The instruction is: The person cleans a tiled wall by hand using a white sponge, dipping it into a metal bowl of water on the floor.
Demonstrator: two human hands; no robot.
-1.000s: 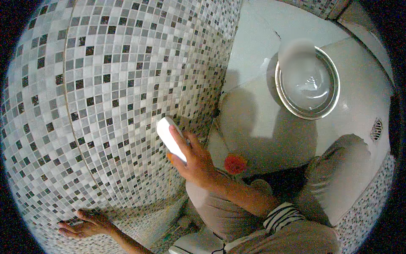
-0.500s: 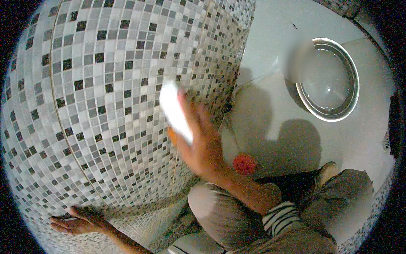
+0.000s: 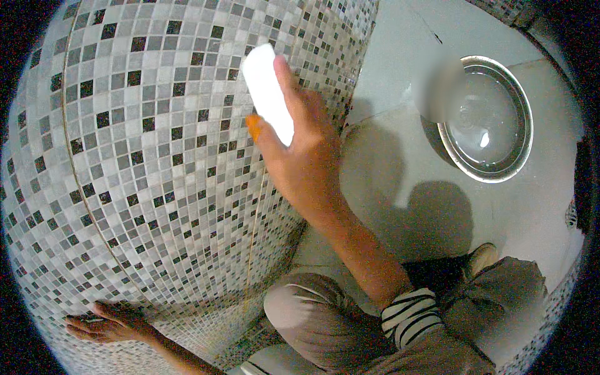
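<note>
My right hand (image 3: pixel 306 144) grips a smooth white oblong block (image 3: pixel 269 94) with rounded ends, holding it against the mosaic-tiled wall (image 3: pixel 156 131). Its underside is hidden, so I cannot tell whether it is a brush or a sponge. The thumb tip, beside the block, looks orange. Lower left, my left hand (image 3: pixel 109 323) rests on the same wall with its fingers stretched apart and holds nothing.
On the pale floor (image 3: pixel 400 50) at right stands a round metal basin (image 3: pixel 525 128) holding cloudy water. A blurred patch hides its left rim. My bent knee (image 3: pixel 306 309) is close to the wall, and a shoe (image 3: pixel 484 255) shows at lower right.
My right hand has moved up along the wall with the white block. The red round thing on the floor near my forearm no longer shows. My left hand stays nearly where it was.
</note>
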